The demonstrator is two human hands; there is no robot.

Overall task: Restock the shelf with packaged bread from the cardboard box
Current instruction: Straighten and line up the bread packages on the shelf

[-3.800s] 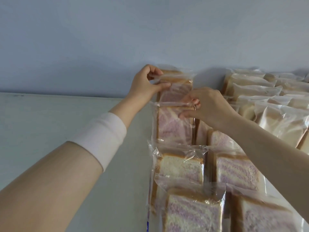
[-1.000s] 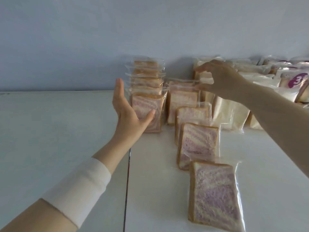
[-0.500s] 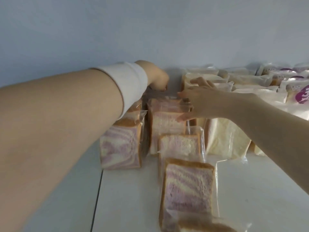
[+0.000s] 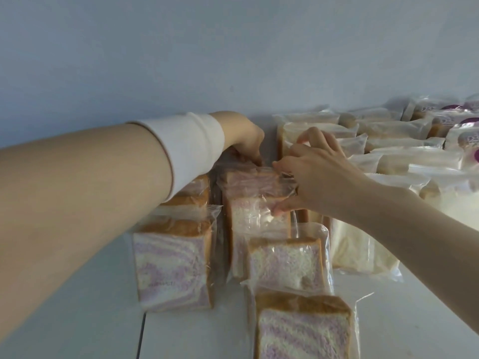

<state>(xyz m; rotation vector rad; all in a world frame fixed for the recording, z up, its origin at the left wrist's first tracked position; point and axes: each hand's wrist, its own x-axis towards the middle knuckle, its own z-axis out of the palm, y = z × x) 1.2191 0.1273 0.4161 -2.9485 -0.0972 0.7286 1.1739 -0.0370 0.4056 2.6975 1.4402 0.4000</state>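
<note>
Step in hand: seating a swirl pack [image 4: 255,193] upright in the middle row, far back on the shelf [image 4: 414,320]. The right hand [image 4: 318,172] pinches its top, thumb on the near face, fingers over the far edge. The left hand [image 4: 241,141] reaches to its far-left corner; the fingers are hidden, so that grip cannot be told. The box is not in view. Judgement: next, square it between the left row [image 4: 173,265] and the plain packs [image 4: 363,252], then release without tipping the near ones.
</note>
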